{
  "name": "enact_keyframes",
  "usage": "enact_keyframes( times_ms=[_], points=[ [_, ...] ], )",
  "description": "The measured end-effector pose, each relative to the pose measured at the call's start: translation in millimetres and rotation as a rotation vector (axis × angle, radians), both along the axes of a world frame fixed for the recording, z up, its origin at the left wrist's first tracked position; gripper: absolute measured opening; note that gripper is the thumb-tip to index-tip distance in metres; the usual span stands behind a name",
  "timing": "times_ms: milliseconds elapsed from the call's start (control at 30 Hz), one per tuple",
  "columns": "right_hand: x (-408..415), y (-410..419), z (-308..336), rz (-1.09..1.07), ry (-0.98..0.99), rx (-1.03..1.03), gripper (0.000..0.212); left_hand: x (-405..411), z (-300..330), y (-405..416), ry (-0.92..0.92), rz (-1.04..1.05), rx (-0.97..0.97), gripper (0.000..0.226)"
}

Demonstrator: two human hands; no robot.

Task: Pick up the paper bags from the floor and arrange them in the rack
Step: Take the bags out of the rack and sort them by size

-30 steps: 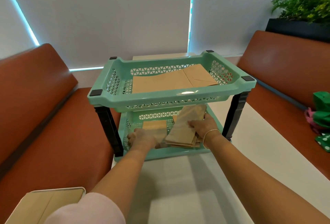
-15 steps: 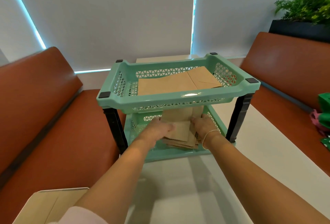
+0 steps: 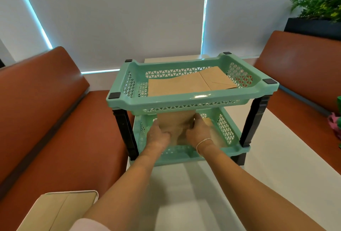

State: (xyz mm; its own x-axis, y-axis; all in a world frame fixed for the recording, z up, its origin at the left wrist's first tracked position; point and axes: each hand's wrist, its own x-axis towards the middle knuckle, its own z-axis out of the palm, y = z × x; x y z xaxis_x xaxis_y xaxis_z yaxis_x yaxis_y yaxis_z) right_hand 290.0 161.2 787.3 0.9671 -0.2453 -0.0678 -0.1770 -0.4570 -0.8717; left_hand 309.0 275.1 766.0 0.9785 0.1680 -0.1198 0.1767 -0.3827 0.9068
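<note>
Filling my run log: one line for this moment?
left hand: grips bag stack | right hand: grips same | place: rack lower tier | top tier: bags flat

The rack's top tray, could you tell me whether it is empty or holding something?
Holding something: flat brown paper bags lie inside the top tray of the rack.

No readable text, label, brand, number or sign shows on anything in view.
</note>
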Motion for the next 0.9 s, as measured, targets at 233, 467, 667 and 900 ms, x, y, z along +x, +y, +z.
enact_keyframes(
  times_ms=[233,467,667,900],
  points=[
    [-2.1,11.1,-15.1,0.016,0.066,0.041,0.053,-4.1,-7.4,-4.6,0.044,-0.005,-0.005,0.05],
    [1.3,6.6,-15.7,0.013,0.106,-0.02,0.047,-7.2,-4.5,-6.1,0.133,-0.043,0.111,0.045],
    [7.4,9.5,-8.9,-0.003,0.035,-0.025,0.048,-6.7,9.2,-3.5,0.037,-0.028,0.148,0.045],
    [4.0,14.4,-18.9,0.049,0.108,-0.137,0.032,-12.6,-0.5,-1.4,0.126,-0.076,0.23,0.046]
  ],
)
